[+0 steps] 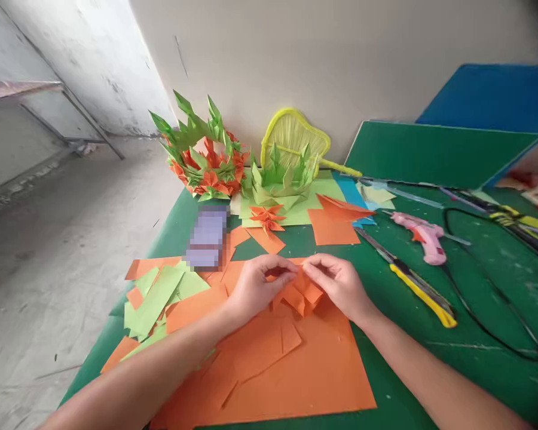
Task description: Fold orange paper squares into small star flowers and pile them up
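Between the closed fingertips of our left hand (pixel 260 285) and right hand (pixel 339 285), we pinch what looks like folded orange paper (pixel 301 297) over a large orange sheet (pixel 318 373).

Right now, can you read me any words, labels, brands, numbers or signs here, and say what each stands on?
No text can be read.
Pink glue gun: any marking is too small to read.
Yellow utility knife: nothing legible.
Purple rectangle: pixelated, unreadable.
Folded orange paper: no writing visible.
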{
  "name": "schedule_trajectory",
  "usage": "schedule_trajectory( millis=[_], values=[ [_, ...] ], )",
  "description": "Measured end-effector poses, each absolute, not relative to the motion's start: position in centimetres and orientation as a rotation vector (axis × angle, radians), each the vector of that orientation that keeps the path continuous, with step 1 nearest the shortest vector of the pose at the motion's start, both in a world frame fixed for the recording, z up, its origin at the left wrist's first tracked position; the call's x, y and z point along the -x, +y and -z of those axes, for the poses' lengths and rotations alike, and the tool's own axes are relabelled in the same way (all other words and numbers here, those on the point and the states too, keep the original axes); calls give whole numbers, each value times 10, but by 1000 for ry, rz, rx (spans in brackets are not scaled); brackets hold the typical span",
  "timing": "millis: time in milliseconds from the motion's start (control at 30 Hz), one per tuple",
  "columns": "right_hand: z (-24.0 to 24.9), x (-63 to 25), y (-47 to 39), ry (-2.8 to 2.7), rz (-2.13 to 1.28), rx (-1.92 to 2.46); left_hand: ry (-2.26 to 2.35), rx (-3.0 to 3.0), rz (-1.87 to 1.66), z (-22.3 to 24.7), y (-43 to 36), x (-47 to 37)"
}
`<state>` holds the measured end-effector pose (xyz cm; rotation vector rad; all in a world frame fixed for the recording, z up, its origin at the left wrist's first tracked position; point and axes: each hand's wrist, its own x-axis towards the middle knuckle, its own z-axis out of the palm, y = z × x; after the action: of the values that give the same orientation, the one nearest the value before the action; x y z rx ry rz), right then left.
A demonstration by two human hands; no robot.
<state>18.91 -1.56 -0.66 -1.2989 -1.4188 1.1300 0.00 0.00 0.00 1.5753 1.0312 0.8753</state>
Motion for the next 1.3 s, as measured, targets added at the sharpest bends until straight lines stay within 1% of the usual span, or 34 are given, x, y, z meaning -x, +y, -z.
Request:
schedule_trajectory(
  millis=[200, 367, 733, 967, 1167, 1300],
  values=[
    [7, -189, -16, -1416, -1085, 1328, 1039, -1515, -914, 4, 4, -2],
    [9, -189, -17, -1486, -1025, 1313, 1043, -1495, -853, 3, 3, -1],
    [4, -186, -20, -1560, -945, 1311, 1076, -1392, -835, 0, 4, -4],
    [2, -186, -20, -1543, -987, 1302, 1108, -1414, -841, -1, 3, -4],
    [0, -186, -20, -1414, -1025, 1291, 1090, -1420, -865, 0, 3, -5],
    [0, -185, -20, -1356, -1135, 1263, 1101, -1410, -879, 0, 3, -5]
  ],
)
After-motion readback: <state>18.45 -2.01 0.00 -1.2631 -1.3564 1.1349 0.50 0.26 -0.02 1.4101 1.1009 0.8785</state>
